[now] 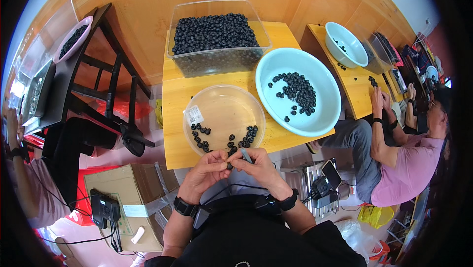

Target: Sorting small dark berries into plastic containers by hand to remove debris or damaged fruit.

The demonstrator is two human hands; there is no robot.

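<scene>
by the worktop's (173, 89) near edge, left hand (208, 168) is pinching a black piece (229, 166), meeting right hand (257, 166) gripping a grey tool (246, 155).

Small, round, ring-like pieces (300, 89) are solid black. The slim, pen-like tool (246, 155) is grey. The shallow, round plastic tray (227, 104) is clear, its rectangular label (195, 115) white with black marks. The wide, round plastic basin (322, 123) is plain pale turquoise. The wooden table (175, 145) is yellow.
</scene>
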